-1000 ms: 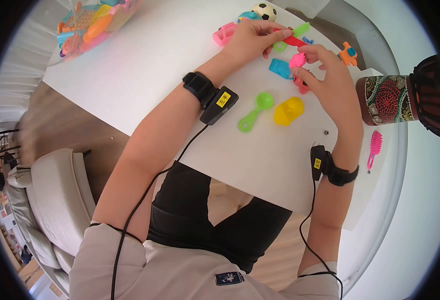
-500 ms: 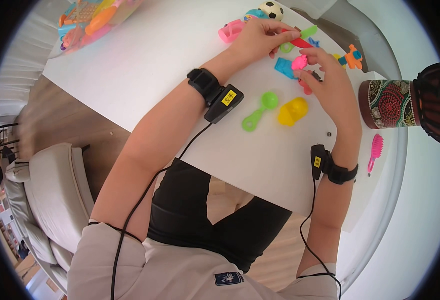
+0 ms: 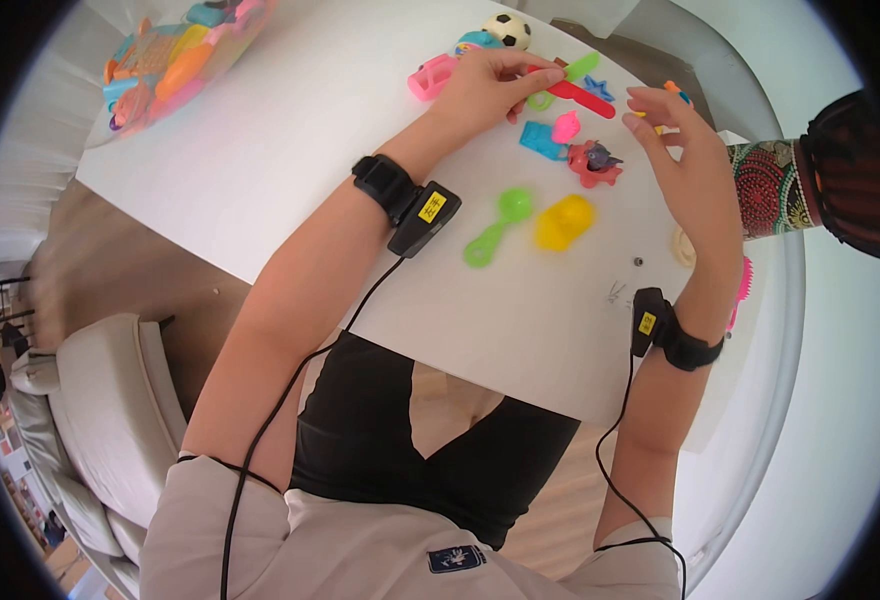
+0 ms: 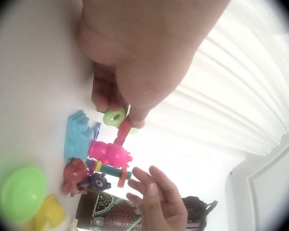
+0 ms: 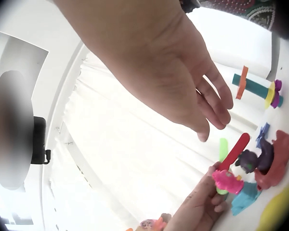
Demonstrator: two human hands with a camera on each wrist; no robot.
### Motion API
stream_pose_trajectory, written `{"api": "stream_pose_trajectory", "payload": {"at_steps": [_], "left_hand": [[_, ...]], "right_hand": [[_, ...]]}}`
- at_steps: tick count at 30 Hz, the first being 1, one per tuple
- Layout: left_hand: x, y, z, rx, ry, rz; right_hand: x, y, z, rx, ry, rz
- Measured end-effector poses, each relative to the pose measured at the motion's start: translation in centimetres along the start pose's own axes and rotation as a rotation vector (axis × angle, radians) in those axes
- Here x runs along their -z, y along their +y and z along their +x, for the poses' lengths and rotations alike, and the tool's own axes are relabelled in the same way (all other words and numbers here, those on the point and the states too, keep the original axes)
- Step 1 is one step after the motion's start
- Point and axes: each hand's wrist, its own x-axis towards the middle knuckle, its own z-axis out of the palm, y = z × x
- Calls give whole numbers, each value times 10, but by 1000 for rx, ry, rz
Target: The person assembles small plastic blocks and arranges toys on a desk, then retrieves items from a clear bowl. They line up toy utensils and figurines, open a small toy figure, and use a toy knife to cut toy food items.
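Note:
The left hand [image 3: 478, 88] pinches one end of a red toy knife [image 3: 587, 98] between thumb and fingers, beside a green toy knife [image 3: 582, 66]. A pink toy [image 3: 566, 126] rests by a blue toy [image 3: 540, 140], and next to them lies a red toy with a dark figure [image 3: 594, 162]. Over the table's right part, the right hand [image 3: 688, 160] holds nothing, its fingers slightly bent and apart. In the right wrist view the right hand [image 5: 173, 72] hangs above the red knife [image 5: 237, 150], not touching it.
Nearer the person lie a green spoon [image 3: 498, 228] and a yellow toy [image 3: 564, 222]. A soccer ball [image 3: 507, 31] and pink toy [image 3: 431, 77] are behind the left hand. A patterned drum [image 3: 768, 188] stands right, a clear container of toys [image 3: 182, 66] far left.
The right hand has moved right, away from the pink toy, which it was touching or near. The left hand still pinches the red knife. The head view has shifted slightly.

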Motion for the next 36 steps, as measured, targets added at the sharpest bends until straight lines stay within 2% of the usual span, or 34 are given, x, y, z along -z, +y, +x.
{"api": "stream_pose_trajectory", "payload": {"at_steps": [2, 6, 8, 15, 18, 20, 21, 23, 24, 25, 27, 28, 30, 31, 33, 36], "left_hand": [[0, 4, -2, 40, 1, 40], [0, 6, -2, 39, -20, 4], [-2, 6, -3, 34, 7, 17], [1, 2, -2, 11, 6, 3], [-2, 9, 0, 1, 17, 59], [-1, 5, 0, 22, -6, 38], [1, 3, 0, 13, -15, 35], [1, 2, -1, 55, -27, 9], [3, 3, 0, 48, -28, -2], [3, 5, 0, 66, -5, 44], [-6, 4, -1, 85, -27, 97], [-6, 2, 0, 82, -11, 68], [-2, 3, 0, 96, 28, 19], [-1, 2, 1, 96, 40, 16], [1, 0, 0, 40, -22, -18], [0, 3, 0, 64, -2, 19]], "right_hand": [[-6, 19, 5, 16, 97, 20], [-32, 49, 13, 39, 127, 54], [-39, 47, 14, -76, 16, 97], [-39, 50, 10, -88, 38, 113], [-28, 48, 7, -62, -13, 101], [-26, 40, 3, -163, -105, 111], [-23, 46, 6, -167, -94, 104], [-15, 67, 28, 205, 600, -154], [-7, 84, 48, 284, 766, -427], [-9, 109, 74, 276, 766, -442], [-29, 169, 96, 156, 371, -609], [-36, 183, 92, 153, 394, -618], [-50, 193, 90, -94, 27, -226], [-50, 187, 90, -84, 21, -227], [-49, 175, 86, -238, 21, -186], [-48, 174, 90, -260, -38, -191]]}}
